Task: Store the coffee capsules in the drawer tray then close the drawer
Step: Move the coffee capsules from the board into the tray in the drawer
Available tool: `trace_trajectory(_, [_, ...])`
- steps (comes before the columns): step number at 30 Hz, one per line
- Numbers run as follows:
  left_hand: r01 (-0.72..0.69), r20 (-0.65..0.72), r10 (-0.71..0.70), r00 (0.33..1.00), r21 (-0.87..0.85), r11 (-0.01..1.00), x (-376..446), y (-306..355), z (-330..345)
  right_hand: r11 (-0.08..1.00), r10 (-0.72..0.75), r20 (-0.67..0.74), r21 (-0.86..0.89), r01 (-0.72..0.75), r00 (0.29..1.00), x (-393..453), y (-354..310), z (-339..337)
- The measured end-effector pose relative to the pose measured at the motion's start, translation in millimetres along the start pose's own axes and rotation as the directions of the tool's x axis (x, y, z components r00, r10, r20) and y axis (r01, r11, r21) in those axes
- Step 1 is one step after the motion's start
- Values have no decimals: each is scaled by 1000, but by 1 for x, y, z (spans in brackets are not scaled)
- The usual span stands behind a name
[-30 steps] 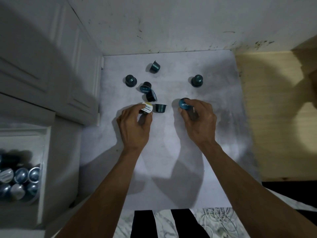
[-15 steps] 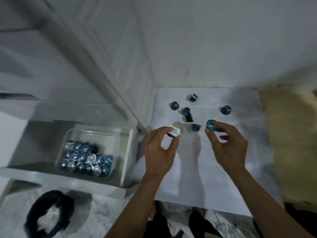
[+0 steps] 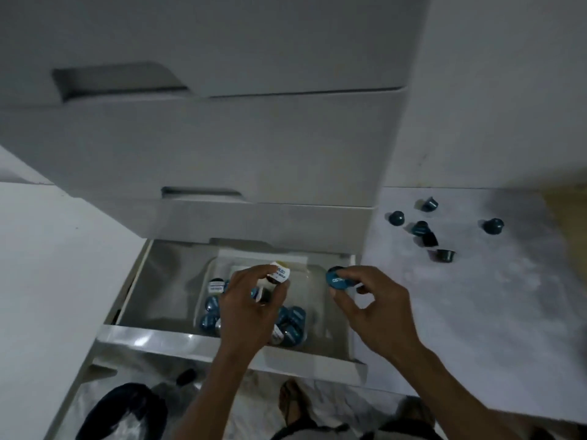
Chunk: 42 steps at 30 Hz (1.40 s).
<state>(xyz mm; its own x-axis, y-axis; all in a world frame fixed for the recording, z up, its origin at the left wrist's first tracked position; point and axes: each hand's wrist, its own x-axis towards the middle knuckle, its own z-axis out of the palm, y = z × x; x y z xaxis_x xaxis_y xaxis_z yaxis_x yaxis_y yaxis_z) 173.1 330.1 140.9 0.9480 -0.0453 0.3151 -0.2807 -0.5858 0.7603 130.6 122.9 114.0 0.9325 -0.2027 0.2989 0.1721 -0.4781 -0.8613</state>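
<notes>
The open drawer (image 3: 152, 293) holds a clear tray (image 3: 313, 281) of blue capsules (image 3: 297, 315) beneath both hands' fingers. Left hand (image 3: 251, 309) pinches a white-lidded capsule (image 3: 281, 274); right hand (image 3: 378, 309) pinches a blue capsule (image 3: 337, 280). Five loose capsules (image 3: 492, 225) lie on the table (image 3: 476, 312) beyond the right fingers.

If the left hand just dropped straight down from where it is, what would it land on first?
Most likely the capsules in the tray. The left hand, holding a white-lidded capsule, hangs over the clear tray in the open drawer; depth is hard to judge.
</notes>
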Motion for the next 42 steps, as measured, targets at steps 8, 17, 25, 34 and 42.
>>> trace_trajectory(8, [90,398,-137,907,134,987,40,-80,-4,926,217,200,-352,-136,955,24,12,90])
trace_trajectory(17, [53,555,-219,802,300,952,56,-105,35,742,206,303,-668,53,930,38,31,114])
trace_trajectory(25, [2,609,-243,755,369,929,58,-110,41,648,206,403,-739,185,892,35,37,119])
trace_trajectory(34, [-50,632,-237,738,401,915,54,-113,36,715,288,468,-686,138,835,35,31,113])
trace_trajectory(42, [-57,639,-217,738,379,923,55,-115,36,763,351,485,-645,55,801,37,31,107])
